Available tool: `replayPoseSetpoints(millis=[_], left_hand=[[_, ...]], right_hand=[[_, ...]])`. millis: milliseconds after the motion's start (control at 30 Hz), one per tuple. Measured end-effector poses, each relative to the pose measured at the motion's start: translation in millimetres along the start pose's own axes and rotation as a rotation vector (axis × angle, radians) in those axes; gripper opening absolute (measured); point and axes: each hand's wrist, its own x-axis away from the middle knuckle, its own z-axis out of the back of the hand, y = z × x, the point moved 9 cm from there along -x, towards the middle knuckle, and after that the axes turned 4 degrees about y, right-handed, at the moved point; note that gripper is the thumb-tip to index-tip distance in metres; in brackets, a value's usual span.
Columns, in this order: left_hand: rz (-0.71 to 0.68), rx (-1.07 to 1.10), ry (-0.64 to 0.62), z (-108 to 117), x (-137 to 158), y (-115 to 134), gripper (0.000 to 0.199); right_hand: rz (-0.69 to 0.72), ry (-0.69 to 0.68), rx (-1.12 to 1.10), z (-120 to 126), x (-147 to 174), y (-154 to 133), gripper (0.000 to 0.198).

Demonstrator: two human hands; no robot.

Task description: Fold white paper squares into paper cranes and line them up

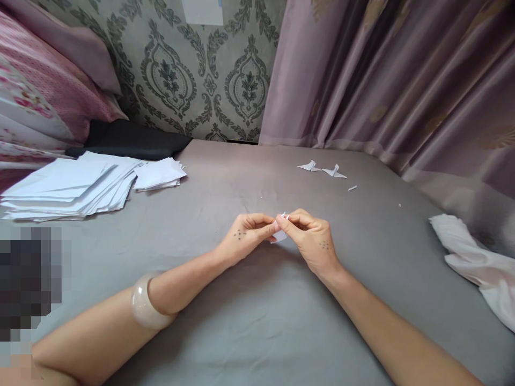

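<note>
A small folded piece of white paper [279, 236] is pinched between my two hands, above the middle of the grey sheet. My left hand [250, 233] grips its left side with thumb and fingers closed. On the other side, my right hand [311, 236] pinches the top right part, its thumb close to my left fingertips. Much of the paper is covered by the fingers, so its exact folded shape cannot be made out. Farther off to the right lie two folded paper birds [310, 166] side by side, wings spread.
Stacked white paper sheets [60, 182] lie at the left, beside a smaller paper stack [160, 172]. A black item [132, 138] is behind them. A white paper scrap [352, 188] lies near the birds. White cloth [469, 252] is at the right edge, below the purple curtain [362, 69].
</note>
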Motion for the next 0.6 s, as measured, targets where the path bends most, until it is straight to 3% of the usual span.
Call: replayPoseSetpoints(millis=[433,600], left_hand=[[0.132,0.071,-0.048,-5,2,-7,0.021],[0.171,0.124,-0.071,-9,2,-11,0.024]], right_hand=[[-0.232,-0.118,-0.158,-9,-2,17,0.030],[-0.183,-0.040,-0.141,-3,-8,15,0.034]])
